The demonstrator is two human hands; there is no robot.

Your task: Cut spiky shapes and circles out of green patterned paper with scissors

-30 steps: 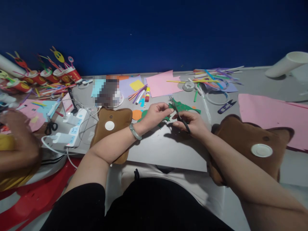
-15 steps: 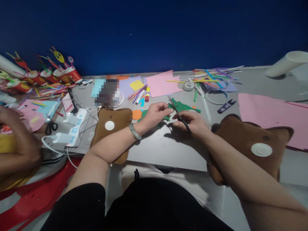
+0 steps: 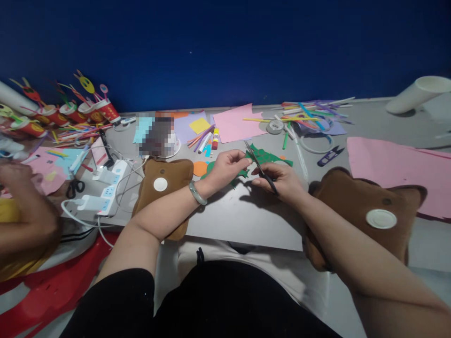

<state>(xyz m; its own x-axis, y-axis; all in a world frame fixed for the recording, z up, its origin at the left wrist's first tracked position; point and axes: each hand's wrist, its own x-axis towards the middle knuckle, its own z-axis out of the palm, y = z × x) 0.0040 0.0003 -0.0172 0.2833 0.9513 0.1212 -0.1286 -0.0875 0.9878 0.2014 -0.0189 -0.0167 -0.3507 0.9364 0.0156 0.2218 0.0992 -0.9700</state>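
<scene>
Over the table, my left hand is closed in a pinch at the edge of some green paper; its fingertips hide the exact grip. Facing it, my right hand grips black-handled scissors, their slim blades pointing up and left beside the left fingertips. The green paper has jagged cut edges and lies partly behind the scissors. More green paper shows under my left wrist, next to an orange paper circle.
Brown cushions flank my arms. Behind lie a glue stick, pink paper, a tape roll, coloured sticks and purple thread snips. At left are a power strip, cables, decorated red cups and another person's arm.
Both hands hold nearly the same pose. The scissors have shifted very slightly left, with the blades still beside my left fingertips.
</scene>
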